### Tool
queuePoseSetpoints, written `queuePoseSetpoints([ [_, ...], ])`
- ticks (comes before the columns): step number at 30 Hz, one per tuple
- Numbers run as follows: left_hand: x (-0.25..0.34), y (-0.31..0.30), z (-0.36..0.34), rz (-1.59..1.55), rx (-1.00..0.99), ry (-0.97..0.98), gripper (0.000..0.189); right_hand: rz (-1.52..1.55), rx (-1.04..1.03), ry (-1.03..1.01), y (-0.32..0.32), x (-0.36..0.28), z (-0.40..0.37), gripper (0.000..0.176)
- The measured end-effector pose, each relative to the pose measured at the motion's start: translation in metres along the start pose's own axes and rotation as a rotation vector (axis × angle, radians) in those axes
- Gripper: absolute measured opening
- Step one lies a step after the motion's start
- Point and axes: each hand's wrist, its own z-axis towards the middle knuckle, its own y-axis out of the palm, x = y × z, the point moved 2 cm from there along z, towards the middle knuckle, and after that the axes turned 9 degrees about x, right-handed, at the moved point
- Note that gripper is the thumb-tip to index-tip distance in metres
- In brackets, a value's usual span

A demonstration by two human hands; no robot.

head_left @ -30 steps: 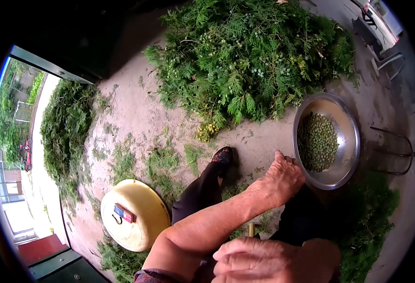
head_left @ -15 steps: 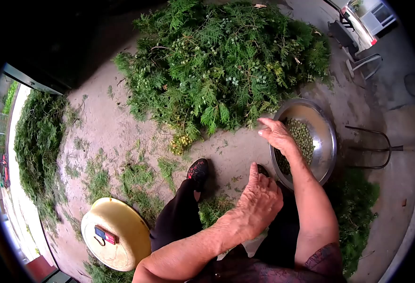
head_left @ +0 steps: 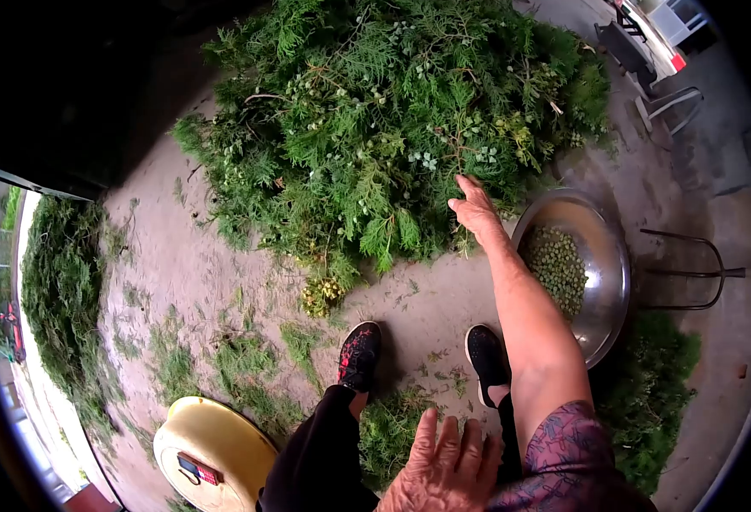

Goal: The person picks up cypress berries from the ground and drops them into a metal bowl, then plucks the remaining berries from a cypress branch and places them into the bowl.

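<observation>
My right hand (head_left: 478, 209) reaches forward to the near edge of a big pile of green conifer branches (head_left: 367, 128) with small pale cones. Its thumb and fingers are apart, and nothing shows between them. My left hand (head_left: 445, 465) is back near my body, knuckles up, with its fingers stretched out and holding nothing visible. Beside my right forearm stands a wide metal bowl (head_left: 611, 264), with many small green cones (head_left: 556, 269) gathered at its left side. My forearm hides part of the bowl's left rim.
An upturned yellow basin (head_left: 239, 439) with a red phone (head_left: 200, 468) on it lies at lower left. More cut greenery (head_left: 60, 299) lines the left side. A metal fork (head_left: 721, 273) lies right of the bowl. My shoes (head_left: 359, 357) stand on the concrete floor among loose sprigs.
My right hand has moved from over the bowl forward and left to the branches. My left hand has drawn back toward my body, its fingers now spread. The view has shifted slightly.
</observation>
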Motion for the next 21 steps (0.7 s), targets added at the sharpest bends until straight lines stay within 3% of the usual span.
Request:
queuePoseSetpoints([
  [5, -0.008, -0.002, 0.004, -0.052, -0.1, -0.026, 0.042, 0.118, 0.045, 0.048, 0.025, 0.024, 0.037, 0.056],
  [9, -0.006, 0.002, 0.007, -0.056, -0.138, -0.016, 0.043, 0.224, 0.131, -0.162, 0.034, 0.02, 0.04, 0.052],
  [12, -0.005, 0.003, 0.01, -0.034, -0.144, 0.005, 0.043, 0.047, 0.103, -0.213, 0.031, 0.018, 0.032, 0.048],
  [13, -0.005, 0.003, 0.011, -0.025, -0.14, 0.011, 0.043, 0.06, 0.187, -0.226, 0.029, 0.019, 0.028, 0.042],
  [14, -0.004, 0.004, 0.011, -0.017, -0.131, 0.002, 0.042, 0.318, 0.206, -0.141, 0.032, 0.023, 0.026, 0.032],
  [16, -0.001, 0.004, 0.012, -0.005, -0.107, -0.009, 0.042, 0.463, 0.273, -0.163, 0.026, 0.025, 0.014, 0.025],
  [19, 0.003, 0.007, 0.01, 0.021, -0.052, -0.026, 0.043, 0.692, 0.197, 0.055, -0.004, -0.001, -0.031, 0.019],
  [21, -0.002, 0.027, 0.005, 0.096, 0.01, 0.009, 0.036, 0.761, 0.207, 0.017, -0.015, -0.008, -0.053, 0.019],
])
